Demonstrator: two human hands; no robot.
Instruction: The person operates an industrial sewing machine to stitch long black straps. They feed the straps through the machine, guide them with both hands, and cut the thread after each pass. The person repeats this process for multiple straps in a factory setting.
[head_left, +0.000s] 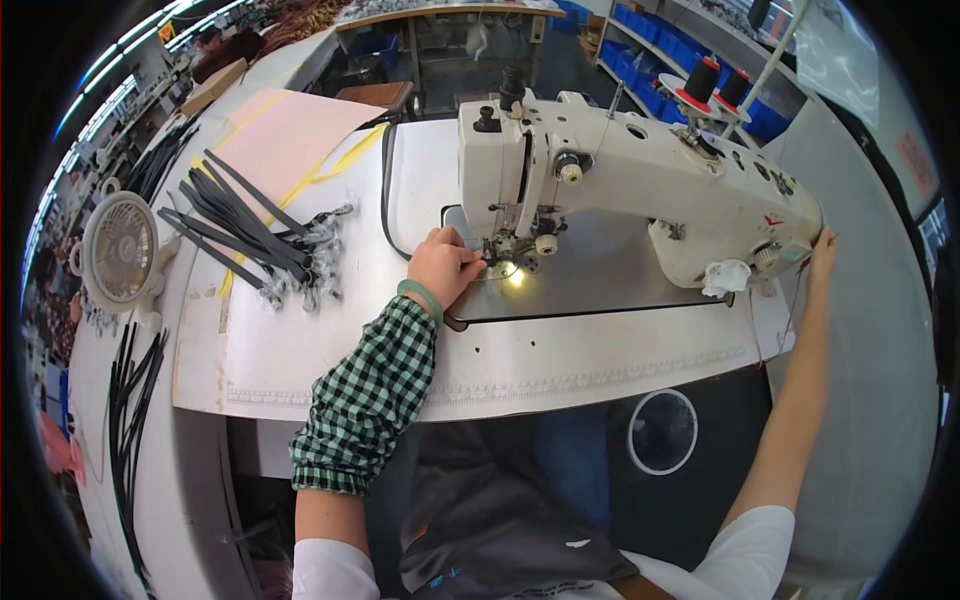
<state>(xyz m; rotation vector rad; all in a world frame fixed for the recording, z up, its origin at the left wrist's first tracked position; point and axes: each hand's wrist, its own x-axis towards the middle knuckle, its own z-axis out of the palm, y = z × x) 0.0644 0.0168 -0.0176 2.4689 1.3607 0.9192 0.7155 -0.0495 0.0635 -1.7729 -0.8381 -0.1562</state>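
Surrounding the sewing machine (pixel 640 160): fan (pixel 122 250), black straps (pixel 248 234), pink sheet (pixel 300 130).

- Cannot trace the black strap (pixel 387 190) to its near end behind the left hand (pixel 443 270); cannot verify the grip.
- Cannot see most fingers of the right hand (pixel 823 252) behind the right end of the sewing machine (pixel 610 140); cannot tell touch from hold.
- Cannot make out the needle beside the bright light spot (pixel 516 276).
- Cannot count the overlapping straps in the pile (pixel 250 228) at left.
- Cannot resolve the blades of the fan (pixel 121 250) behind the grille.
- Cannot view the whole apron (pixel 490 530), cut off at the near edge.
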